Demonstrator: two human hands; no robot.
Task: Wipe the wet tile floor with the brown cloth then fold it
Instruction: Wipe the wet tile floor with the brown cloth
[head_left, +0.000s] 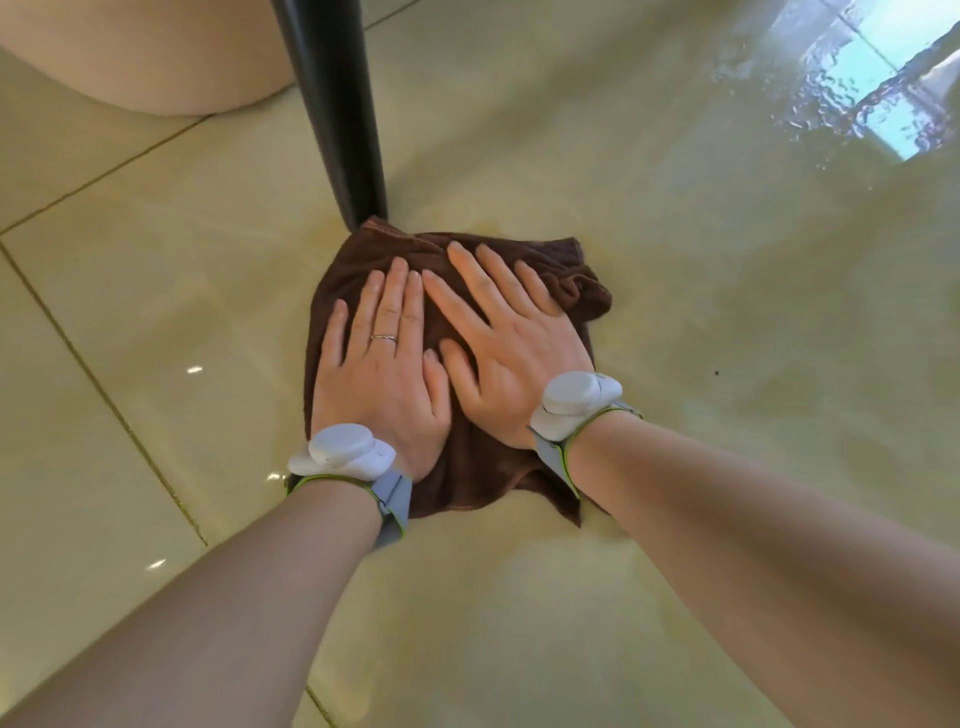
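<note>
The brown cloth (478, 467) lies bunched on the glossy beige tile floor (701, 322) in the middle of the view. Both palms press flat on top of it, side by side. My left hand (382, 364) covers the cloth's left half, fingers spread, a ring on one finger. My right hand (514, 343) covers the right half, fingers fanned toward the upper left, its index finger touching my left hand's fingertips. Each wrist carries a white sensor on a grey strap. The cloth's far corner touches the foot of a black leg.
A black furniture leg (337, 114) stands just beyond the cloth. A pale rounded object (156, 57) sits at the upper left. Water film with a bright reflection (862, 88) shines on the tiles at the upper right. Dark grout lines (104, 389) cross the left side.
</note>
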